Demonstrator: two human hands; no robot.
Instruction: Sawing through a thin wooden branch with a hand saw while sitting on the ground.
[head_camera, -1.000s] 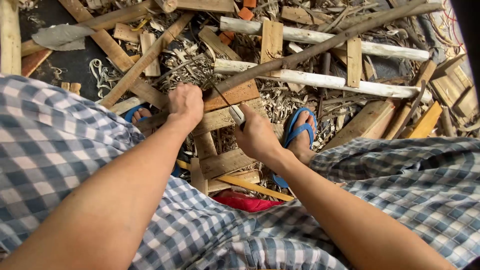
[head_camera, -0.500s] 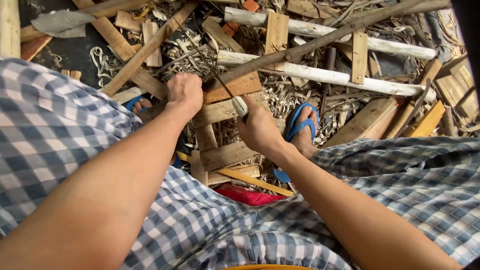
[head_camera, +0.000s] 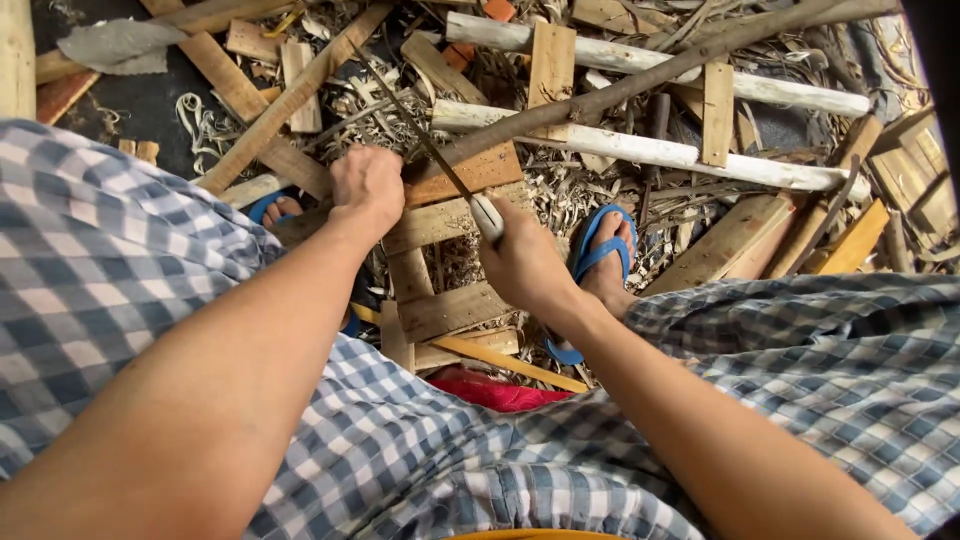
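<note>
Long dark branch (head_camera: 640, 80) lying on a diagonal, near end at 7 o'clock under the left hand (head_camera: 368, 190), far end pointing to 2 o'clock across the white poles (head_camera: 660, 150). Left hand clamped around that near end. Right hand (head_camera: 522, 262) closed on the pale handle of a knife (head_camera: 440, 160), thin blade aimed to 11 o'clock, crossing the branch. Wood scraps (head_camera: 450, 310) and blue sandals (head_camera: 600, 245) below.

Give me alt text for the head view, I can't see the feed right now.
The left hand grips a long dark branch on a wooden block, while the right hand holds a thin-bladed knife against it. Below are checked shorts, blue sandals and scattered wood scraps.
</note>
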